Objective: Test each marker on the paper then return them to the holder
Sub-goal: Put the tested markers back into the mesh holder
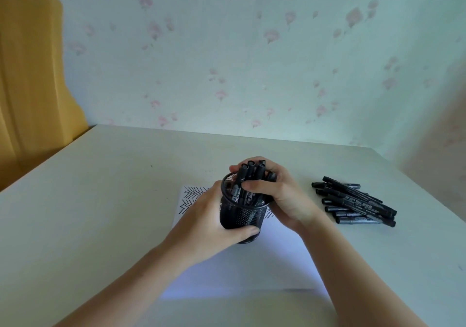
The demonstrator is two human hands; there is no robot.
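Gripping the holder (240,217), left hand (214,223); right hand (280,195) fingers clasp its markers (252,172).

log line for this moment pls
left hand grips mesh holder | right hand grips marker bundle in holder | loose markers right

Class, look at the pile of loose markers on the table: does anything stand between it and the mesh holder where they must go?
Yes. The right hand lies between the pile of markers and the holder, gripping the bunch of markers that already crowds the holder's mouth.
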